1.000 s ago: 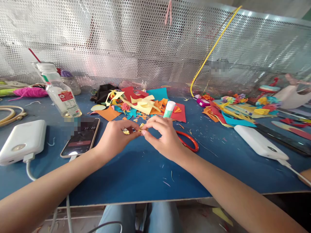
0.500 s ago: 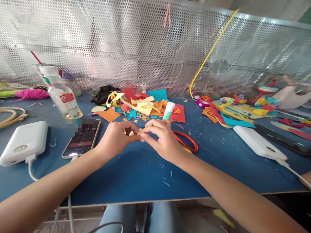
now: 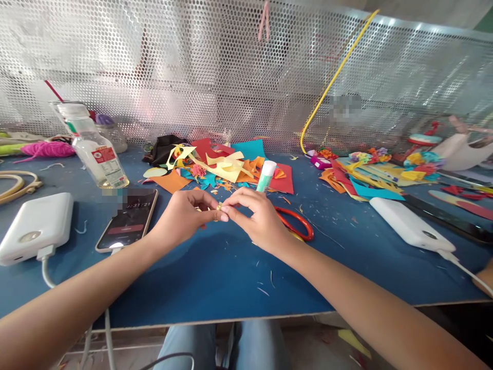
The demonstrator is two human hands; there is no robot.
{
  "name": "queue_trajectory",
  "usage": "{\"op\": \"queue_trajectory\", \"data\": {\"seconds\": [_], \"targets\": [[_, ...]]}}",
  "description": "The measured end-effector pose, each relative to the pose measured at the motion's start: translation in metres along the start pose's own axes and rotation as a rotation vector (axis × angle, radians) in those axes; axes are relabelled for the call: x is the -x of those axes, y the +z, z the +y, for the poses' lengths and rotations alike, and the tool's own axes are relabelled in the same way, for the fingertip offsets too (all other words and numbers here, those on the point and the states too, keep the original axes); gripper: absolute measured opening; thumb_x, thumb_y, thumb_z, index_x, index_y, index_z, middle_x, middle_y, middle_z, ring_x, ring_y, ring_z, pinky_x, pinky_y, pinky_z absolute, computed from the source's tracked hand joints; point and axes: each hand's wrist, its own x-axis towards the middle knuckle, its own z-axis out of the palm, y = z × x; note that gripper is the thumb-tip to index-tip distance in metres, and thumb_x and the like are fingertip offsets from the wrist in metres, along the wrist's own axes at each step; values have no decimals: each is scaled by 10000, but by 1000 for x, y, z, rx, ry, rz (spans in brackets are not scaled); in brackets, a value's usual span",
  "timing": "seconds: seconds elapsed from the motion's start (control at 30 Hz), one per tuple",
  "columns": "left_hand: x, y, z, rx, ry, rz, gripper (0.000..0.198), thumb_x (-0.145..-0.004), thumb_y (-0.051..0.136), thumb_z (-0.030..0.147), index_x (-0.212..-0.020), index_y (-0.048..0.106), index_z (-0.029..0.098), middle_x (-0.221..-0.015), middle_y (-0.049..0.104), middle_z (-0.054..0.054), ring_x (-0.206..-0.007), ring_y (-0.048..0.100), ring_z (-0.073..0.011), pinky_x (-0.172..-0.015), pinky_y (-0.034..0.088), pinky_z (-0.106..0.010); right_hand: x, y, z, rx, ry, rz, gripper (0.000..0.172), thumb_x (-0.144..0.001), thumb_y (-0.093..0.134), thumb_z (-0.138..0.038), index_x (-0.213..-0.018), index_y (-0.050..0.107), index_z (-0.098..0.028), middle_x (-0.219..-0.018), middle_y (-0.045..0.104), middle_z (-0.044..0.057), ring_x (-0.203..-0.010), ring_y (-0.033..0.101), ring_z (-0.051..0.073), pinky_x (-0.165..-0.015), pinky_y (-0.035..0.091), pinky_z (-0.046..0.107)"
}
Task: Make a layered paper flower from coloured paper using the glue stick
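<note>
Between my two hands is a small piece of pale yellow paper (image 3: 219, 206), mostly covered by fingers. My left hand (image 3: 188, 213) pinches it between thumb and fingers from the left. The fingertips of my right hand (image 3: 256, 213) are closed on its right end, touching the left fingertips. Both hands are above the blue table. Just behind the right hand stands a glue stick (image 3: 265, 176) with a white cap. Scissors with red handles (image 3: 306, 226) lie partly hidden beside the right wrist.
Behind the hands lies a heap of coloured paper scraps (image 3: 227, 167). On the left are a phone (image 3: 129, 218), a white power bank (image 3: 38, 223) and a bottle (image 3: 102, 154). Another white power bank (image 3: 412, 226) and paper flowers (image 3: 421, 167) are on the right. A perforated metal screen (image 3: 215, 77) closes the back.
The fingers have shifted slightly around the yellow paper, and less of it shows between the left fingers. Both hands stay in nearly the same place.
</note>
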Motion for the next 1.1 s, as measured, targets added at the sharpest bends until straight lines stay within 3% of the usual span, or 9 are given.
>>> {"op": "queue_trajectory", "data": {"seconds": [0.1, 0.2, 0.3, 0.43, 0.6, 0.73, 0.83, 0.97, 1.1], "targets": [[0, 1, -1, 154, 150, 59, 196, -656, 694, 319, -689, 622, 141, -648, 587, -6, -569, 511, -99, -484, 477, -196, 0, -4, 0, 91, -84, 108, 90, -848, 512, -221, -834, 601, -218, -791, 617, -7, -760, 567, 125, -754, 388, 308], [-1, -1, 0, 284, 205, 124, 200, -689, 674, 324, -761, 620, 146, -737, 601, -26, -638, 547, -117, -522, 517, -215, 1, -10, 2, 199, -227, 217, 114, -842, 520, -193, -858, 607, -265, -793, 608, -15, -770, 553, 135, -760, 381, 324], [-2, -4, 2, 358, 206, 25, 222, -634, 727, 264, -802, 627, 160, -740, 624, -25, -640, 579, -126, -539, 530, -228, 4, -15, 5, 282, -368, 256, 177, -837, 518, -171, -877, 612, -315, -790, 597, -24, -759, 543, 137, -748, 382, 323], [-1, -4, 1, 379, 237, -99, 146, -611, 740, 170, -712, 636, 161, -681, 633, -6, -587, 580, -109, -522, 508, -211, 4, -18, 7, 326, -465, 231, 222, -825, 528, -152, -926, 588, -339, -823, 601, -36, -765, 554, 129, -745, 380, 323], [1, -2, -2, 283, 294, 3, 125, -634, 722, 163, -717, 629, 154, -757, 632, -14, -662, 578, -116, -569, 517, -221, 2, -16, -2, 108, -313, 190, 187, -818, 528, -213, -998, 531, -262, -942, 590, 12, -900, 548, 157, -813, 426, 339], [2, -2, -4, 165, 404, 94, 113, -666, 700, 186, -742, 620, 162, -828, 634, -31, -790, 591, -145, -642, 522, -231, 2, -10, -9, 2, -171, 189, 392, -733, 632, -322, -1077, 463, -237, -1048, 548, 48, -963, 528, 190, -854, 439, 367], [3, -2, -5, 105, 473, 134, 102, -677, 689, 181, -755, 622, 174, -845, 633, -33, -814, 595, -147, -644, 525, -221, 3, -5, -9, -19, -108, 167, 396, -751, 615, -274, -1102, 435, -237, -1062, 539, 53, -934, 537, 174, -835, 456, 344], [6, -3, -6, 24, 547, 129, 102, -700, 662, 162, -798, 652, 190, -887, 633, -42, -824, 596, -148, -639, 528, -221, 4, -3, -8, -46, -80, 160, 300, -799, 543, -200, -1083, 448, -220, -1033, 562, 44, -891, 550, 147, -823, 462, 309], [8, -4, -3, -29, 568, 44, 147, -722, 641, 205, -866, 671, 201, -953, 632, -65, -885, 589, -182, -677, 533, -263, 3, -6, -9, -47, -73, 151, 257, -808, 515, -184, -1057, 471, -226, -1029, 581, 36, -920, 554, 155, -824, 464, 310]]}}
